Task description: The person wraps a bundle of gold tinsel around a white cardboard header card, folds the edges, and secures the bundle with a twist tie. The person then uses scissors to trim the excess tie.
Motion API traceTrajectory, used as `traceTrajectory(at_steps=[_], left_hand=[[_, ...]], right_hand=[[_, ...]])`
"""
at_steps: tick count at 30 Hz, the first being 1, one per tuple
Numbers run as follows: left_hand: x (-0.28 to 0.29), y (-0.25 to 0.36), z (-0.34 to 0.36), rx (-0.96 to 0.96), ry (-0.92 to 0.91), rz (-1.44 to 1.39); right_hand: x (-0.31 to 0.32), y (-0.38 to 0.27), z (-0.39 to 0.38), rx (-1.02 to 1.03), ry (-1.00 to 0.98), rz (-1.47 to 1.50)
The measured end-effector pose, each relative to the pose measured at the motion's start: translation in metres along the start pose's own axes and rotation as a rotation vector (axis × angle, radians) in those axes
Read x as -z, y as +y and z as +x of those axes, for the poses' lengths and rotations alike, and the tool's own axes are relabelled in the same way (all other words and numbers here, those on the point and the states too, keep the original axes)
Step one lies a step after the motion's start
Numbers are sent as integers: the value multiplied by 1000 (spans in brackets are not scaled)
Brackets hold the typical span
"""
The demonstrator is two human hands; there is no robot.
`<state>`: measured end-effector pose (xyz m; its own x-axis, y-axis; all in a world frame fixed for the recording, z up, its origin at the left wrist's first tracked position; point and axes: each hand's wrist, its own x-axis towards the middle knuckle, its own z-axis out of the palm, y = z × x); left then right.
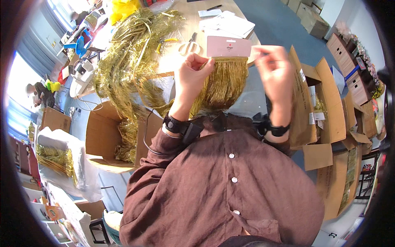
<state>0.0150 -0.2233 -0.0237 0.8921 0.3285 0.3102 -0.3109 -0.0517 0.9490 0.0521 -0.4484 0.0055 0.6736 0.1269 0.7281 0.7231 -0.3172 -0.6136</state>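
Card (228, 46): pale pink, flat, rectangular, with hanging slot and small dark print; face toward the viewer. Tinsel fringe (225, 84): metallic gold, dense narrow strands, spread below the card's lower edge. Both held up together, upper centre of view.

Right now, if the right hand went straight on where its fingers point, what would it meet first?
Probably the card, just left of the right hand; blur and depth leave any touch unclear.
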Motion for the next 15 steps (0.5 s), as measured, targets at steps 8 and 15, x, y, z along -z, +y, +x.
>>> traceTrajectory(at_steps=[8,15], left_hand=[[-2,22,-17,3,-157,-61],[-2,33,-16,33,-192,-110]], right_hand=[[-41,-20,3,25,-241,-17],[-33,-18,0,90,-291,226]])
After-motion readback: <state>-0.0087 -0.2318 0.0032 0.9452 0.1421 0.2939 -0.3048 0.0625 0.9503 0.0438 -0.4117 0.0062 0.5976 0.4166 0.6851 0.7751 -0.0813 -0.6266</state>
